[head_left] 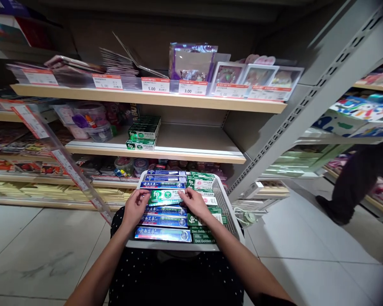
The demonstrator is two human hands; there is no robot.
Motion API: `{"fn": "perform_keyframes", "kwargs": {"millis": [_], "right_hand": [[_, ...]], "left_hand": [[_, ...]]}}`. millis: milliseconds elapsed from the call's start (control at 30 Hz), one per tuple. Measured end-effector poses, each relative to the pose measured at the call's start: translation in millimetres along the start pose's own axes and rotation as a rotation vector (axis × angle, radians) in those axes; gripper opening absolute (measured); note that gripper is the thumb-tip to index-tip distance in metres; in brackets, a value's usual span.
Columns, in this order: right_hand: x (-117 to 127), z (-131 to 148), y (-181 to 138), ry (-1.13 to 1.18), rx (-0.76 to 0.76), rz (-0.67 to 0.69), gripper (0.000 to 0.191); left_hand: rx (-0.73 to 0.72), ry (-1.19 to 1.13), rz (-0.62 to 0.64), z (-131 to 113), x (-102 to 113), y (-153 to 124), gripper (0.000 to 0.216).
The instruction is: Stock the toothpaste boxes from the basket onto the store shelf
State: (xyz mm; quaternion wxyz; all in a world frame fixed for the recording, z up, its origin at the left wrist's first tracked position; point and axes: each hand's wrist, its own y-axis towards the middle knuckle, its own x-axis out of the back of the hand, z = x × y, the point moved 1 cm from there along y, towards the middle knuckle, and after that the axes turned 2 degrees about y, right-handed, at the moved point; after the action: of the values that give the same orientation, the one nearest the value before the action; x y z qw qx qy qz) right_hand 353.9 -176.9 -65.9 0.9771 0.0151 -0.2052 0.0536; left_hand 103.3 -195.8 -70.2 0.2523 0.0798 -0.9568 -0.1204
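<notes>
A green and white toothpaste box [161, 196] lies level between my hands, just above the blue boxes. My left hand [135, 209] pinches its left end, and the fingers of my right hand [195, 202] are closed on its right end. Underneath is a white plastic basket [234, 229] resting on my lap. Blue toothpaste boxes [162, 234] fill its left side in a row. Green toothpaste boxes [204, 238] are packed on the right, partly covered by my right hand and forearm.
On the middle shelf [194, 142] stands a stack of green toothpaste boxes [143, 132], beside clear plastic tubs [94, 123]. Above it, a shelf edge [153, 97] carries price tags and packets. A metal upright [293, 110] rises at right. A person's leg [354, 178] shows beyond it.
</notes>
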Motion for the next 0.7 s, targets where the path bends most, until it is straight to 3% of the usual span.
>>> {"fn": "perform_keyframes", "kwargs": {"millis": [233, 400, 700], "right_hand": [[-4.4, 1.5, -1.1, 0.025, 0.075, -0.083, 0.039], [-3.6, -0.7, -1.6, 0.072, 0.083, -0.068, 0.036], [-4.5, -2.7, 0.2, 0.201, 0.081, -0.091, 0.042]], "left_hand": [[0.019, -0.073, 0.037, 3.1, -2.5, -0.6, 0.037], [0.016, -0.089, 0.043, 1.7, -3.2, 2.5, 0.037], [0.134, -0.164, 0.126, 1.9, -3.0, -0.5, 0.055]]}}
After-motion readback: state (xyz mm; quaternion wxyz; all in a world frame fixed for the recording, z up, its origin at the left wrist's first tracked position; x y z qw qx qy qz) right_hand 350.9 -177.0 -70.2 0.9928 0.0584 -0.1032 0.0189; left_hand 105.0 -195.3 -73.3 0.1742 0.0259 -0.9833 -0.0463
